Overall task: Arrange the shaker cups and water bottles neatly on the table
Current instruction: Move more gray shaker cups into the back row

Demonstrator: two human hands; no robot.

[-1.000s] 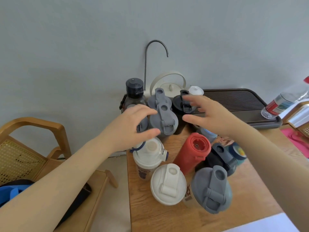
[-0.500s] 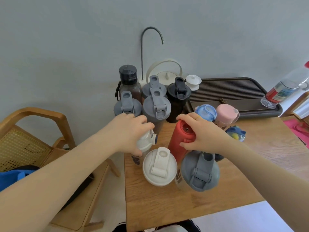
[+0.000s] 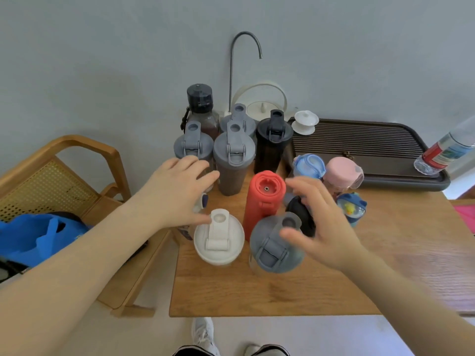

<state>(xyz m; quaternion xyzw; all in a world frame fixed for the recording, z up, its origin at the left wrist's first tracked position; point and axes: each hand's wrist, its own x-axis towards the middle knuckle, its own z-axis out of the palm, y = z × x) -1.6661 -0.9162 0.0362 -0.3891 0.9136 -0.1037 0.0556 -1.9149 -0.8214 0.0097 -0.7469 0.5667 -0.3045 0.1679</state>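
Observation:
Several shaker cups and bottles crowd the left part of the wooden table (image 3: pixel 295 291). At the back stand three grey-lidded shakers (image 3: pixel 234 150), a black shaker (image 3: pixel 273 140) and a dark bottle with a black cap (image 3: pixel 201 106). A red bottle (image 3: pixel 264 199) stands upright in the middle. In front are a white-lidded shaker (image 3: pixel 218 237) and a grey-lidded shaker (image 3: pixel 272 247). My left hand (image 3: pixel 177 191) hovers with fingers apart over a white and blue cup (image 3: pixel 203 201), which it mostly hides. My right hand (image 3: pixel 321 222) is spread and blurred above a black bottle (image 3: pixel 299 211), holding nothing.
Blue-lidded (image 3: pixel 308 165), pink-lidded (image 3: pixel 341 172) and duck-topped (image 3: pixel 350 209) bottles stand at the right. A dark slatted tea tray (image 3: pixel 385 150) carries a plastic water bottle (image 3: pixel 447 150) and a white lidded cup (image 3: pixel 305 122). A kettle (image 3: pixel 262 109) stands at the back. A wooden chair (image 3: pixel 64 176) with a blue bag (image 3: pixel 38 235) is at the left.
My right hand has let go of the red bottle and drawn back to the right. My left hand has opened and lifted off the white and blue cup.

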